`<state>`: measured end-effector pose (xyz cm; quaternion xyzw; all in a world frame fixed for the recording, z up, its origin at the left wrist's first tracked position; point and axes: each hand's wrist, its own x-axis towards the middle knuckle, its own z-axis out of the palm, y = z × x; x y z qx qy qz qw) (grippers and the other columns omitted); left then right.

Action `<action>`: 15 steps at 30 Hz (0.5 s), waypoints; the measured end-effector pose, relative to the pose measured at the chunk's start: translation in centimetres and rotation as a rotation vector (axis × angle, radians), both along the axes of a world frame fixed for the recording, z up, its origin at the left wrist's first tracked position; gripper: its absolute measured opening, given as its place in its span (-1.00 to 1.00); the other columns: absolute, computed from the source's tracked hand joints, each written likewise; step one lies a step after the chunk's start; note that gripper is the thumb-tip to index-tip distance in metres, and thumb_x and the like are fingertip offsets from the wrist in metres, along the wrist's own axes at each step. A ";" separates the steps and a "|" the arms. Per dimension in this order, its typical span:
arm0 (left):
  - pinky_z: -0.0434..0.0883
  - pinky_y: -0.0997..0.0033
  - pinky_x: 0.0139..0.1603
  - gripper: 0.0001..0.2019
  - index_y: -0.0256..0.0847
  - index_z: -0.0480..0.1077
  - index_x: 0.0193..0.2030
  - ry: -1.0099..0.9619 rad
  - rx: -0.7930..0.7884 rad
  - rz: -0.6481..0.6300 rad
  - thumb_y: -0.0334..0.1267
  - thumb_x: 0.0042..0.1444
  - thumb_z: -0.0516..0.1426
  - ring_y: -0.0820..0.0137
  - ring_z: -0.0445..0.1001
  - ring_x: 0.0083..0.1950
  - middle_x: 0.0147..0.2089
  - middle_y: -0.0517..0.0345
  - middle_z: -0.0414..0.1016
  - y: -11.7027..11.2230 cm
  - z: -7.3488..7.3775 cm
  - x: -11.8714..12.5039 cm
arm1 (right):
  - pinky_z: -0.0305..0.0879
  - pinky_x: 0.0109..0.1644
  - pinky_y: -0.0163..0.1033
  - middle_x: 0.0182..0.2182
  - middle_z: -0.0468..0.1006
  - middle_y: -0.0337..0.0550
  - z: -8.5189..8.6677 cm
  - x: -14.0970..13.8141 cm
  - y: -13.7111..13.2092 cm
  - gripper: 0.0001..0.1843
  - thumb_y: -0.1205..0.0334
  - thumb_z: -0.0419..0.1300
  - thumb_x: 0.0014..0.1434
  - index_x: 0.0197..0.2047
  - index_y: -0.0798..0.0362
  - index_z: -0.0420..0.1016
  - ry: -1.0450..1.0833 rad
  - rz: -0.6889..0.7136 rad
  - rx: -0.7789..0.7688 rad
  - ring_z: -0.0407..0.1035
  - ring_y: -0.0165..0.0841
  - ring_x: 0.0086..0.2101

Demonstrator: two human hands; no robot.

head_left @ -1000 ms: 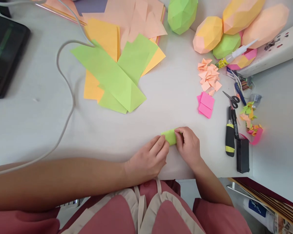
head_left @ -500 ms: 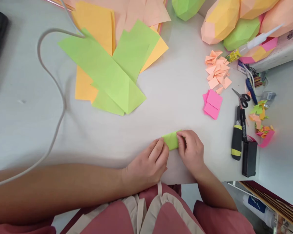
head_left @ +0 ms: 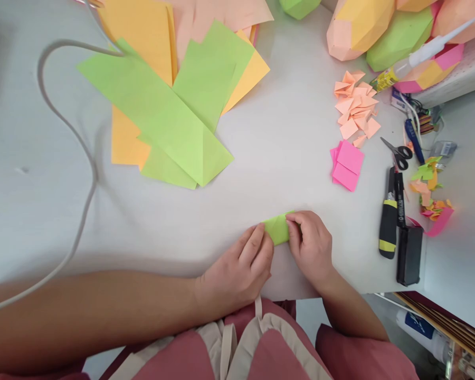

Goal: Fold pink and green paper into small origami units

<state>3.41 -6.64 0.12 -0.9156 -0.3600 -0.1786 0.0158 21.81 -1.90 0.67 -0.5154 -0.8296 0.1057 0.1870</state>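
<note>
A small folded green paper (head_left: 277,229) lies on the white table (head_left: 285,148) near its front edge. My left hand (head_left: 239,269) pinches its left end with curled fingers. My right hand (head_left: 312,247) presses and grips its right end with bent fingers. Most of the paper shows between the two hands; its right end is hidden under my right fingers.
Large green and orange sheets (head_left: 170,111) lie at the back left, and a grey cable (head_left: 69,158) curves beside them. Small peach folded pieces (head_left: 355,105), pink squares (head_left: 346,166), scissors (head_left: 399,153), a utility knife (head_left: 388,219), a glue bottle (head_left: 419,58) and paper polyhedra (head_left: 364,26) stand right.
The view has shifted so the table's things sit further left and up. Both hands stay pinched on the small green paper with hardly any movement.
</note>
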 end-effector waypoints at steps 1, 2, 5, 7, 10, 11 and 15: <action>0.41 0.04 0.09 -0.64 -0.50 0.42 -0.03 0.007 0.011 0.001 -0.18 0.27 0.02 0.04 0.47 0.05 -0.01 -0.25 0.49 0.0 0.0 0.0 | 0.39 -0.21 -0.19 -0.34 0.49 -0.15 0.0 0.0 0.0 -0.84 0.40 0.02 0.26 -0.17 -0.02 0.35 0.003 -0.003 0.003 0.39 -0.31 -0.29; 0.40 0.04 0.10 -0.62 -0.51 0.41 -0.02 0.018 0.022 0.001 -0.17 0.27 0.01 0.04 0.47 0.05 0.00 -0.28 0.48 0.0 -0.1 0.0 | 0.39 -0.21 -0.19 -0.34 0.49 -0.15 0.0 0.0 -0.1 -0.85 0.40 0.03 0.25 -0.17 -0.02 0.35 0.007 -0.010 0.009 0.40 -0.31 -0.30; 0.40 0.02 0.10 -0.60 -0.52 0.38 0.01 0.061 0.035 -0.020 -0.16 0.26 0.02 0.01 0.46 0.06 0.03 -0.33 0.47 0.0 -0.1 0.0 | 0.40 -0.26 -0.23 -0.35 0.49 -0.16 0.0 -0.1 -0.3 -0.87 0.38 0.09 0.24 -0.16 -0.01 0.34 0.014 -0.065 0.030 0.40 -0.34 -0.33; 0.39 0.02 0.11 -0.59 -0.51 0.36 0.04 0.096 0.018 -0.036 -0.16 0.24 0.03 0.00 0.45 0.08 0.06 -0.34 0.45 0.0 0.0 0.0 | 0.40 -0.30 -0.26 -0.37 0.48 -0.18 0.1 -0.1 -0.5 -0.87 0.37 0.13 0.22 -0.16 0.00 0.35 0.008 -0.110 0.062 0.41 -0.36 -0.35; 0.37 0.04 0.13 -0.59 -0.48 0.34 0.06 0.140 -0.020 -0.043 -0.15 0.24 0.03 0.02 0.43 0.11 0.11 -0.34 0.42 0.1 0.1 0.0 | 0.42 -0.26 -0.28 -0.34 0.49 -0.16 0.2 -0.1 -0.8 -0.87 0.40 0.16 0.19 -0.18 0.03 0.40 -0.008 -0.129 0.124 0.42 -0.38 -0.32; 0.36 0.05 0.13 -0.59 -0.48 0.33 0.06 0.145 -0.026 -0.043 -0.15 0.24 0.03 0.03 0.43 0.12 0.12 -0.35 0.41 0.1 0.1 0.0 | 0.43 -0.23 -0.28 -0.32 0.49 -0.15 0.2 -0.1 -0.8 -0.87 0.41 0.16 0.19 -0.18 0.04 0.41 -0.012 -0.125 0.135 0.42 -0.38 -0.31; 0.34 0.02 0.12 -0.59 -0.51 0.32 0.06 0.136 -0.043 -0.062 -0.16 0.23 0.04 -0.02 0.42 0.11 0.12 -0.43 0.39 0.2 0.1 0.1 | 0.45 -0.18 -0.27 -0.30 0.49 -0.13 0.2 -0.1 -0.8 -0.85 0.44 0.16 0.19 -0.18 0.06 0.46 -0.008 -0.108 0.138 0.43 -0.39 -0.30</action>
